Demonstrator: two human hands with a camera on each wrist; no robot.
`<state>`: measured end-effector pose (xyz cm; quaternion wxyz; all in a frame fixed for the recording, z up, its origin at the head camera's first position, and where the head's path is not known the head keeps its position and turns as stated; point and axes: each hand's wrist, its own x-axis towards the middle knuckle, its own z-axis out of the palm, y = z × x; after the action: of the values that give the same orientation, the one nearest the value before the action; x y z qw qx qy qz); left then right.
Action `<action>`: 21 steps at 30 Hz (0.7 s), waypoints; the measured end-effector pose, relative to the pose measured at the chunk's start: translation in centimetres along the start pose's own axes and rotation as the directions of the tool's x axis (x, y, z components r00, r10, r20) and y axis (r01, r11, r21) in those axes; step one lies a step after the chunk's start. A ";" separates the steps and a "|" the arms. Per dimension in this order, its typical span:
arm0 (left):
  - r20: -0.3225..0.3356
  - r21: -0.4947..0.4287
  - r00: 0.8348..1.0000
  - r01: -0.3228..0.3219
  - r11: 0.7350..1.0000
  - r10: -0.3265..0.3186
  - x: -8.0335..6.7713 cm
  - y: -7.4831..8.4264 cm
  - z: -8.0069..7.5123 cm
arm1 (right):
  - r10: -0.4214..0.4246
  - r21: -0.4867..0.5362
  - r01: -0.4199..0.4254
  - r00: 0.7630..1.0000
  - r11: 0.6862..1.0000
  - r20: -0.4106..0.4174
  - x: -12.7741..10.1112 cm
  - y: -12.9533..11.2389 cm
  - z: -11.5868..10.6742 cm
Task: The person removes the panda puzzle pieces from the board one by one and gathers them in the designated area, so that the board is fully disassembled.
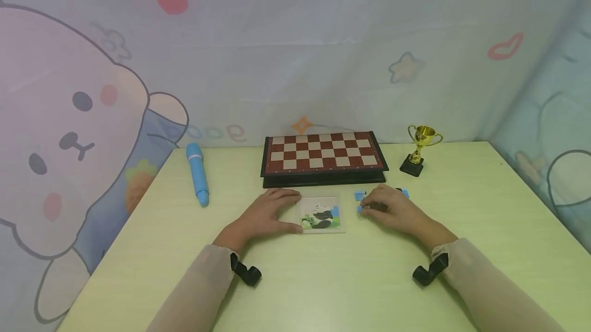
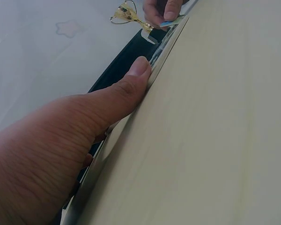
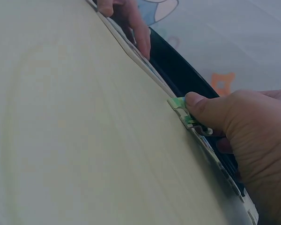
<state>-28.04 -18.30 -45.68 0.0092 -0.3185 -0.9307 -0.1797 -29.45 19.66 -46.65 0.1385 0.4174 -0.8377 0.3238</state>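
Note:
A small pale jigsaw tray (image 1: 342, 230) lies on the table, its lower part filled with black, white, green and blue pieces (image 1: 321, 218). My left hand (image 1: 267, 215) holds the tray by its left side, thumb at the near corner and fingers at the far one. To the right of the tray, my right hand (image 1: 392, 210) pinches a green and blue jigsaw piece (image 3: 178, 103) between thumb and fingers, low over the table. One loose blue piece (image 1: 359, 195) lies just beyond those fingertips. Another blue and black piece (image 1: 405, 193) shows behind the right hand, which partly hides it.
A folded chessboard box (image 1: 323, 153) stands behind the tray. At the back right is a gold trophy cup (image 1: 421, 139) on a black base. A blue pen-like stick (image 1: 198, 174) lies at the left. A patterned cloth (image 1: 258, 65) hangs behind the table (image 1: 332, 286).

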 end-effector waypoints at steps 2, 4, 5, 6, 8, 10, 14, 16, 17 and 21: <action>-0.006 -0.004 1.000 -0.005 1.000 0.005 0.0 0.0 0.0 | -0.002 -0.008 0.002 1.000 1.000 0.008 0.0 0.0 0.0; -0.005 0.000 1.000 -0.004 1.000 0.004 0.0 -0.1 0.0 | 0.002 -0.018 -0.001 1.000 1.000 0.018 0.1 0.1 0.0; -0.004 0.005 1.000 -0.004 1.000 0.004 0.0 -0.1 0.1 | 0.004 -0.022 -0.004 1.000 1.000 0.023 0.1 0.2 0.0; -0.004 0.008 1.000 -0.002 1.000 0.002 0.0 -0.1 0.1 | 0.006 -0.026 -0.005 1.000 1.000 0.029 0.1 0.2 0.1; -0.002 0.014 1.000 0.000 1.000 0.000 0.0 -0.2 0.2 | 0.007 -0.028 -0.006 0.999 1.000 0.037 0.1 0.3 0.2; -0.004 0.016 1.000 0.001 1.000 -0.001 -0.1 -0.2 0.3 | 0.003 -0.035 -0.002 0.999 0.999 0.039 0.0 0.4 0.2; -0.008 0.008 1.000 -0.002 1.000 0.002 -0.1 -0.1 0.2 | -0.004 -0.041 0.006 0.999 0.999 0.036 0.0 0.4 0.3; -0.007 0.004 1.000 -0.003 1.000 0.003 -0.1 0.0 0.1 | -0.012 -0.042 0.013 0.999 0.999 0.032 0.0 0.4 0.3; -0.007 0.002 1.000 -0.004 1.000 0.004 -0.1 0.1 0.1 | -0.013 -0.040 0.014 0.999 0.999 0.033 0.0 0.4 0.3; -0.007 0.001 1.000 0.001 1.000 -0.001 0.0 0.2 0.0 | -0.008 -0.042 0.010 0.999 0.999 0.034 0.1 0.4 0.3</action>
<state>-27.93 -18.21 -45.61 0.0124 -0.3174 -0.9309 -0.1804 -29.84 19.61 -47.01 0.1346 0.4236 -0.8446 0.2985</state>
